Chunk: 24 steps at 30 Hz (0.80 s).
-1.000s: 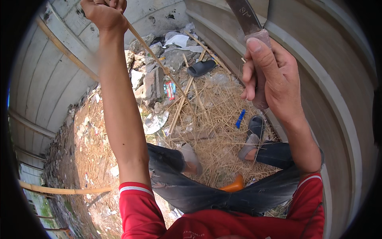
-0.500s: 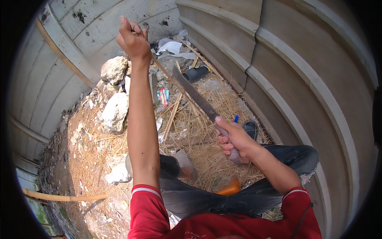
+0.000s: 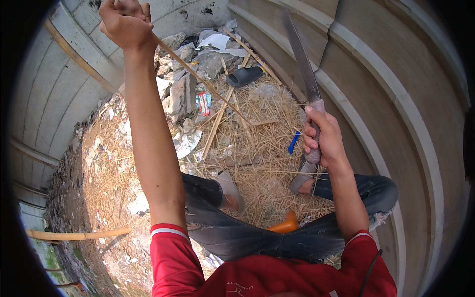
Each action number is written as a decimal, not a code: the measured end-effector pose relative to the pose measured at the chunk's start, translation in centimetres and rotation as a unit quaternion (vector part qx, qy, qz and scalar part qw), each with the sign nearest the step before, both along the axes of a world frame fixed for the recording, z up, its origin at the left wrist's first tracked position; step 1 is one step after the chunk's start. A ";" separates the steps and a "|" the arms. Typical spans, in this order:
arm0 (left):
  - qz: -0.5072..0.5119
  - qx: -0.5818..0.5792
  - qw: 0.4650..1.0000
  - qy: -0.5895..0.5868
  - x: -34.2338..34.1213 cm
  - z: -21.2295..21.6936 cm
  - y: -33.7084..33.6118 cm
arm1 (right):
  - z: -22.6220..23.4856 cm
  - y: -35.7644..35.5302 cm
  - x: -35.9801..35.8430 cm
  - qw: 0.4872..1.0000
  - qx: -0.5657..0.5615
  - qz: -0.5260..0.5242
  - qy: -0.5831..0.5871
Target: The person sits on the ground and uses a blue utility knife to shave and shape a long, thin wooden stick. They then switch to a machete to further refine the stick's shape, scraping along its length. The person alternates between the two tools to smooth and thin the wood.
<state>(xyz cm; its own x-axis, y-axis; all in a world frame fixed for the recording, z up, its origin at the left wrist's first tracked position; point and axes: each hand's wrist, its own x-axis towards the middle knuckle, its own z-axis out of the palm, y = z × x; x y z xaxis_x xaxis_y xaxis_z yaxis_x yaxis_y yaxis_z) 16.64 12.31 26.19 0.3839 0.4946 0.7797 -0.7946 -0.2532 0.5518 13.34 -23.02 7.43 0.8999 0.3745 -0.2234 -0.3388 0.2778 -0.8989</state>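
Bamboo strip (image 3: 203, 81): in the head view it runs slantwise from the person's left hand (image 3: 126, 24), at the upper left, down toward the straw (image 3: 269, 171) between the feet; whether its lower end touches the straw cannot be told. Fingers of the left hand are folded together in a fist, the strip emerging from its right side; the top edge crops part of this grip. Fingers of the right hand (image 3: 322, 133) are clamped around the handle of a large knife (image 3: 301, 59), thumb near the top of the handle. The blade is dark, points upward and stands well apart from the strip. Condition of the strip: long, narrow, tan and nearly straight; finer surface detail is too small to assess. Also noted: a dark slipper (image 3: 245, 76) beyond the strip, a blue object (image 3: 294, 142) on the straw, and an orange object (image 3: 284, 225) near the legs.
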 end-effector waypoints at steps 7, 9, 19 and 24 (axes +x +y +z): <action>-0.032 0.046 0.998 -0.016 -4.0 3.6 1.1 | -2.8 -1.2 0.1 0.999 -0.040 -0.018 0.027; -0.065 0.041 0.997 -0.028 -4.8 4.0 0.6 | -3.3 -1.5 0.1 0.998 -0.050 -0.029 0.026; -0.213 0.072 0.974 0.033 -3.3 -0.5 -1.7 | -4.4 -0.9 -0.8 0.992 -0.115 -0.043 -0.027; -0.108 0.067 0.991 -0.031 1.6 -7.8 -2.4 | -0.9 1.1 -3.6 0.994 -0.077 0.003 -0.074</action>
